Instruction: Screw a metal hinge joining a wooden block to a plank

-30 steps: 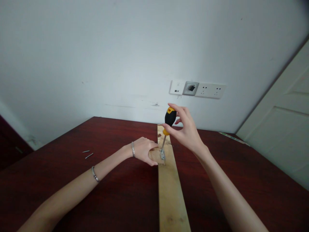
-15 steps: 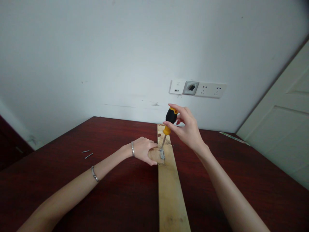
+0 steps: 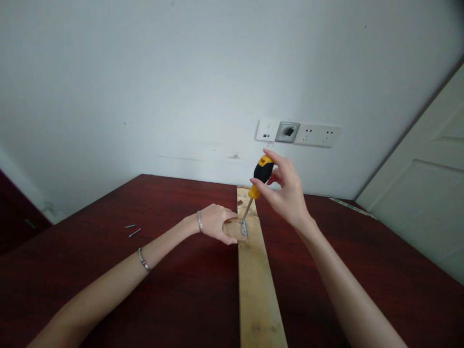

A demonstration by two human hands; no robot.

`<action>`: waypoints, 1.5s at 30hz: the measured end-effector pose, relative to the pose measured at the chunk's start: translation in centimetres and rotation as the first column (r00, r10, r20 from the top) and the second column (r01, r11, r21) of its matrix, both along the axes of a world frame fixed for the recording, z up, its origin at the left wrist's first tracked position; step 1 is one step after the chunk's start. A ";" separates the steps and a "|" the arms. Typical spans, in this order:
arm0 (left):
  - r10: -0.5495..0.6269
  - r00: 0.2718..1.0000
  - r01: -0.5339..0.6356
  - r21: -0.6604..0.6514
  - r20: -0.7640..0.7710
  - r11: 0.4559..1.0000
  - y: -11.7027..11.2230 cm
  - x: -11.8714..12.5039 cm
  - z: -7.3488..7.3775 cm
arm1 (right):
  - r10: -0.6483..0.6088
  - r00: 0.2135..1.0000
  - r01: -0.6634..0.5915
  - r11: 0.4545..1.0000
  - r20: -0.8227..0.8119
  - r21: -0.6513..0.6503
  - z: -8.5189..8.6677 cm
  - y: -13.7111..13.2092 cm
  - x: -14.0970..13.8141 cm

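Observation:
A long pale wooden plank [image 3: 257, 285] lies on the dark red table [image 3: 163, 290], running away from me. A small metal hinge [image 3: 244, 228] sits on the plank. My right hand [image 3: 288, 193] is closed around the black and yellow handle of a screwdriver [image 3: 260, 178], whose tip rests on the hinge. My left hand [image 3: 214, 222] is curled against the plank's left edge, with a small wooden block [image 3: 232, 229] under its thumb and fingers beside the hinge. A bracelet is on my left wrist.
Two loose screws [image 3: 132, 230] lie on the table at the left. A white wall with a row of sockets [image 3: 297, 133] stands behind the table. A white door [image 3: 420, 183] is at the right.
The screwdriver handle has tilted further to the right and risen a little with my right hand. My left hand has stayed by the hinge.

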State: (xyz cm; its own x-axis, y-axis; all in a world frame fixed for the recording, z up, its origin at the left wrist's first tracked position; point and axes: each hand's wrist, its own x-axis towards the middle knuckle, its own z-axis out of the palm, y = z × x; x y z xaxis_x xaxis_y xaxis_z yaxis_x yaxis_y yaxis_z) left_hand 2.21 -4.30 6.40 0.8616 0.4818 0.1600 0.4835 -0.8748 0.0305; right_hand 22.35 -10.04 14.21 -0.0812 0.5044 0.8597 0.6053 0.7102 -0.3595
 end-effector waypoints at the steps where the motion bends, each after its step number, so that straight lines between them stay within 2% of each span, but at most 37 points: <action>1: 0.005 1.000 -0.005 -0.010 -0.005 1.000 0.1 0.0 -0.1 | -0.004 0.999 0.004 1.000 -0.040 0.011 0.2 0.0 0.2; 5: 0.019 1.000 -0.020 -0.031 -0.019 0.999 0.5 -0.2 -0.2 | -0.059 0.984 0.066 0.997 -0.169 0.038 0.9 0.1 1.4; 7: 0.028 0.999 -0.028 -0.023 -0.020 0.999 0.6 -0.3 -0.1 | -0.105 0.973 0.108 0.994 -0.204 0.002 0.9 0.5 2.4; 10: 0.041 0.999 -0.041 -0.004 -0.022 0.999 0.7 -0.5 0.1 | -0.231 0.961 0.206 0.965 -0.153 -0.165 -0.4 2.1 4.0; 12: 0.046 0.999 -0.046 0.003 -0.022 0.999 0.7 -0.5 0.2 | -0.294 0.955 0.271 0.909 -0.029 -0.317 -2.1 3.5 4.6; 14: 0.052 0.998 -0.051 0.006 -0.025 0.999 0.8 -0.6 0.2 | -0.307 0.947 0.315 0.828 0.096 -0.464 -4.1 4.7 4.8; 16: 0.059 0.998 -0.059 0.005 -0.032 0.998 0.8 -0.6 0.2 | -0.267 0.939 0.345 0.729 0.218 -0.591 -6.0 5.6 4.5; 17: 0.061 0.997 -0.061 0.002 -0.036 0.998 0.8 -0.6 0.2 | -0.243 0.938 0.346 0.704 0.248 -0.620 -6.9 5.9 4.4; 21: 0.069 0.997 -0.070 -0.010 -0.041 0.997 0.7 -0.6 0.2 | -0.174 0.932 0.351 0.651 0.319 -0.673 -9.1 6.6 3.5; 29: 0.071 0.996 -0.071 -0.010 -0.053 0.997 0.8 -0.6 0.1 | -0.053 0.935 0.320 0.553 0.351 -0.769 -11.1 6.8 2.5; 34: 0.079 0.995 -0.079 0.007 -0.054 0.997 0.9 -0.6 0.0 | 0.011 0.956 0.254 0.469 0.293 -0.846 -11.4 6.6 2.5; 38: 0.081 0.995 -0.080 0.014 -0.060 0.997 0.9 -0.6 0.1 | 0.015 0.963 0.234 0.449 0.269 -0.862 -11.1 6.3 2.6; 41: 0.080 0.995 -0.079 0.018 -0.060 0.997 0.9 -0.6 0.1 | 0.031 0.962 0.229 0.456 0.273 -0.860 -11.2 6.2 2.8; 43: 0.074 0.996 -0.073 0.020 -0.054 0.997 0.9 -0.6 0.0 | 0.038 0.958 0.234 0.476 0.285 -0.848 -11.4 6.3 3.0; 45: 0.066 0.997 -0.065 0.022 -0.049 0.998 0.9 -0.6 -0.2 | 0.023 0.954 0.245 0.522 0.300 -0.817 -11.4 6.5 3.1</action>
State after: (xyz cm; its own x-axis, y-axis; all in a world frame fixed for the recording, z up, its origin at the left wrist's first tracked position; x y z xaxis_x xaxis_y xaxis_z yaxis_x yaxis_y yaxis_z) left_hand 1.63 -3.37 6.25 0.8356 0.5341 0.1288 0.5399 -0.8417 -0.0126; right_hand 25.49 -3.51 2.83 -0.1047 0.9944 -0.0133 0.8139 0.0780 -0.5758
